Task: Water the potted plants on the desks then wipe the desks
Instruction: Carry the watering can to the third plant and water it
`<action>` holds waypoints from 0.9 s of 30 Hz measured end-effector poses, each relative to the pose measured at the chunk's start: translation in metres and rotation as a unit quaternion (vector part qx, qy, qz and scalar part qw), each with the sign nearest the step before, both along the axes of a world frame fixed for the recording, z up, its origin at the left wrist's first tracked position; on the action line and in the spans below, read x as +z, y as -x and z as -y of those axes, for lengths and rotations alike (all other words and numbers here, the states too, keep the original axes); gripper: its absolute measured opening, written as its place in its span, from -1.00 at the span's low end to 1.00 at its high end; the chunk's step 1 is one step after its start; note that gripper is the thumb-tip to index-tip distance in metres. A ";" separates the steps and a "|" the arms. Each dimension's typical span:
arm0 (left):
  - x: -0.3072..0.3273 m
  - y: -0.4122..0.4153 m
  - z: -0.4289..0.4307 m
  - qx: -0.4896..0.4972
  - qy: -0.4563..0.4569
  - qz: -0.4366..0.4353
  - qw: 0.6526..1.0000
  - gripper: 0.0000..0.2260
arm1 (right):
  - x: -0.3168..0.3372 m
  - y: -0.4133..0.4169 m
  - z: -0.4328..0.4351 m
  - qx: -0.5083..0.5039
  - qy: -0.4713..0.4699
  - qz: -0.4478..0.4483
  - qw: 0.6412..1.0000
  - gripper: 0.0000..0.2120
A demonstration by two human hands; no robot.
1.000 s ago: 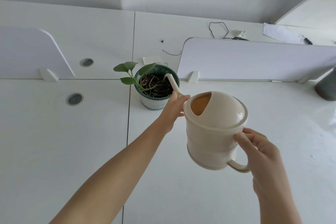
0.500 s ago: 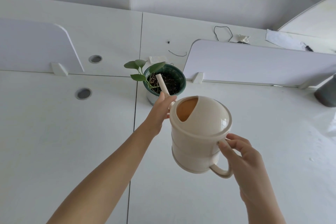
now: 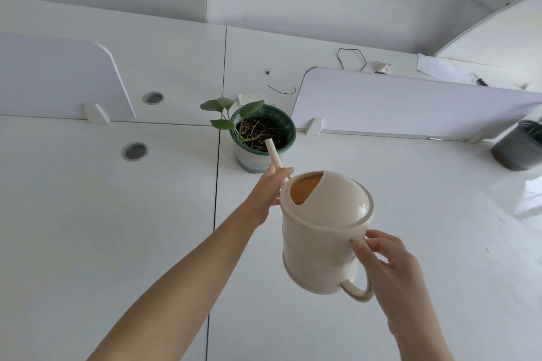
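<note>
A cream watering can (image 3: pixel 322 231) hangs in the air above the white desk (image 3: pixel 88 228). My right hand (image 3: pixel 387 269) grips its handle at the lower right. My left hand (image 3: pixel 269 190) holds the base of the thin spout, whose tip points up at the front rim of a green pot (image 3: pixel 258 155). That pot holds dark soil and a small plant with a few green leaves (image 3: pixel 225 110). No water is visible leaving the spout.
A second dark pot (image 3: pixel 516 149) stands at the right edge. White divider panels (image 3: pixel 410 102) rise behind the desk on both sides. Two round cable holes (image 3: pixel 135 151) sit at the left. A black cable (image 3: pixel 350 58) and papers lie on the far desk.
The can and both hands have drawn back towards me; the spout tip, earlier over the soil, now points at the pot's near rim.
</note>
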State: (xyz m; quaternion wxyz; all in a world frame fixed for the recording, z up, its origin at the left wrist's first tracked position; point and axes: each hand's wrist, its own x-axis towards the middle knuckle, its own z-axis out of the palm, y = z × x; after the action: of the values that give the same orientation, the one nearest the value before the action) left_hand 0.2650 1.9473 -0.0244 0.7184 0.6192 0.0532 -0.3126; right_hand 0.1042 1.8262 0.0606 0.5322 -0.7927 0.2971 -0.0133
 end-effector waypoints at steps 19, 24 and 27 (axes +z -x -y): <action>-0.017 0.099 -0.071 0.137 0.007 0.008 0.991 -0.61 | -0.046 0.065 -0.011 0.005 -0.057 -0.039 0.998 -0.92; -0.025 0.127 -0.101 0.174 0.006 0.007 0.985 -0.73 | -0.076 0.068 -0.017 -0.001 -0.055 -0.065 0.996 -0.81; -0.029 0.137 -0.115 0.193 0.004 0.009 0.981 -0.75 | -0.085 0.067 -0.024 0.008 -0.051 -0.072 0.996 -0.79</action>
State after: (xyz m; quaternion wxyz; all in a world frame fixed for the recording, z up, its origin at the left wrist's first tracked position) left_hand 0.1278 2.0623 -0.0538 0.7679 0.5974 0.1642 -0.1630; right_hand 0.0371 1.8500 -0.0242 0.5494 -0.7656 0.3285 0.0634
